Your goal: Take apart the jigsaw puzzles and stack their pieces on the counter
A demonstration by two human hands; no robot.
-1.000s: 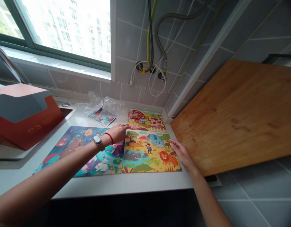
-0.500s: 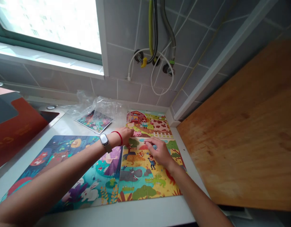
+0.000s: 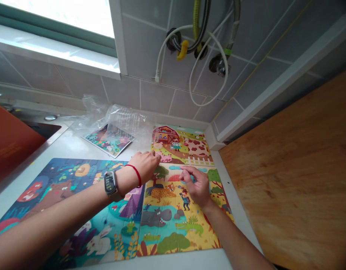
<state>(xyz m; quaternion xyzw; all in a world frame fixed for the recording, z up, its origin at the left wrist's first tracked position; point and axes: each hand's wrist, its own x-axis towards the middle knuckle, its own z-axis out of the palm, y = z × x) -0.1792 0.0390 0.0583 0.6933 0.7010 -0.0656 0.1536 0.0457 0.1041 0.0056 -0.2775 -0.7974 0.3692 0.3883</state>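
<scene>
My left hand (image 3: 147, 165), with a watch and a red cord on its wrist, lies over the upper left corner of the safari jigsaw puzzle (image 3: 167, 225). Its fingers reach down toward the seam with the farm puzzle (image 3: 197, 146) and are partly hidden. My right hand (image 3: 199, 184) rests on the safari puzzle's upper part, index finger stretched along the top edge, other fingers curled; nothing shows in it. The two puzzles lie edge to edge. Left of them, a night forest puzzle (image 3: 102, 213) runs partly beneath my left forearm.
Clear plastic wrapping (image 3: 125, 118) partly covers a picture card (image 3: 109, 140) behind the forest puzzle. An orange box (image 3: 15, 142) stands at the left by a sink opening. A wooden board (image 3: 291, 168) rises on the right. Hoses and a white cable (image 3: 191, 80) hang on the tiled wall.
The view has shifted closer and tilted down. My right index finger has straightened along the safari puzzle's top edge. My left hand stays near the seam between the puzzles.
</scene>
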